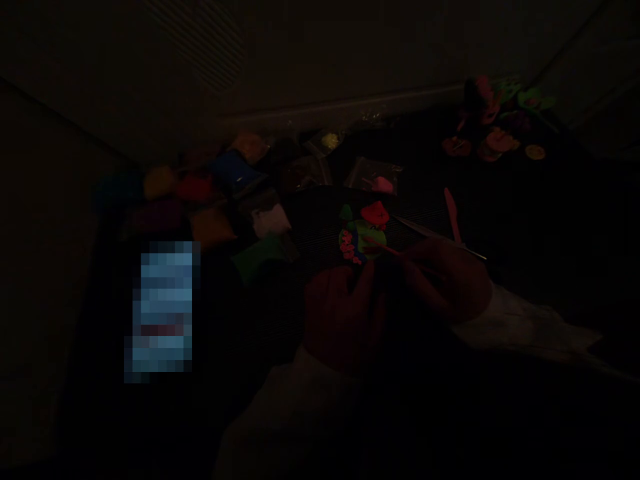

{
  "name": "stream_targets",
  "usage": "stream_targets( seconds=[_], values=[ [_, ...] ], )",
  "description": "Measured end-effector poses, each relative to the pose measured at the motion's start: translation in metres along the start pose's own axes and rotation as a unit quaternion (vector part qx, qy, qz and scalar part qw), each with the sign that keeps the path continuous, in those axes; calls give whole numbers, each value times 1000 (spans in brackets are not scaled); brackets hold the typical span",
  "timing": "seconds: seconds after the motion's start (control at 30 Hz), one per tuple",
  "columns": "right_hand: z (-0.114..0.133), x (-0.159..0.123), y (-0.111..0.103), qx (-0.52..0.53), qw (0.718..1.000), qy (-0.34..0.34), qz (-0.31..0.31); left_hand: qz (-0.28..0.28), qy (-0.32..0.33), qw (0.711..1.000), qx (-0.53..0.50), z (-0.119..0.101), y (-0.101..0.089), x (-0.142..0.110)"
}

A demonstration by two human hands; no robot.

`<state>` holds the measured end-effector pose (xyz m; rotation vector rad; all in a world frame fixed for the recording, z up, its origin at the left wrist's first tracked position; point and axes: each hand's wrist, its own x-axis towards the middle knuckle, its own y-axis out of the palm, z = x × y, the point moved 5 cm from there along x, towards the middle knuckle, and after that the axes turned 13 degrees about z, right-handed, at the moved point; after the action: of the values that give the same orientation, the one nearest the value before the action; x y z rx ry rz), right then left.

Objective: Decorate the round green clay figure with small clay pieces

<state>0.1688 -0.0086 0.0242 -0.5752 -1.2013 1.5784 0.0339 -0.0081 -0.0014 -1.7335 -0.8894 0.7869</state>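
Head camera: a pink tool (384, 245) is gripped by the right hand (447, 277), four o'clock of a colourful figure (373, 235) near centre, toward three; whether anything is held by the left hand (337, 313), at six, cannot be told. Light tip pressure is advised.

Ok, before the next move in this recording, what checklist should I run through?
1. Thin red tool in the right hand: ok, held.
2. Tool tip over the green piece: ok; contact, cannot tell.
3. Left hand steadying the piece: cannot tell; its fingers are near the lower edge.
4. Light on the work: not ok, very dark.
5. Pink knife set down: ok, beyond the right hand.
6. Bag with pink clay sealed: cannot tell.
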Motion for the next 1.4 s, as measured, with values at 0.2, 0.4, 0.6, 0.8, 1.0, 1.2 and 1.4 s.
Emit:
stream_targets(
  seconds=[0.2,0.4,0.6,0.8,1.0,1.2,1.4],
  values=[
    [-2,-2,1,11,1000,7,-2,-2,-1,1000,2,0,-1,0],
    [-1,-1,1,24,1000,-5,6,7,-5,1000,0,1,0,0],
    [-1,-3,-1,31,999,10,-16,-3,-5,1000,0,0,0,0],
    [-4,-1,0,6,999,28,-18,-3,-4,1000,-2,0,0,0],
    [0,3,1,-3,1000,-3,-3,-7,-3,1000,-1,0,0,0],
    [1,4,3,-29,999,-28,12,-1,-1,1000,-5,1,0,0],
    [3,5,2,-24,999,-41,13,-4,-3,1000,-3,1,0,0]
  ],
)
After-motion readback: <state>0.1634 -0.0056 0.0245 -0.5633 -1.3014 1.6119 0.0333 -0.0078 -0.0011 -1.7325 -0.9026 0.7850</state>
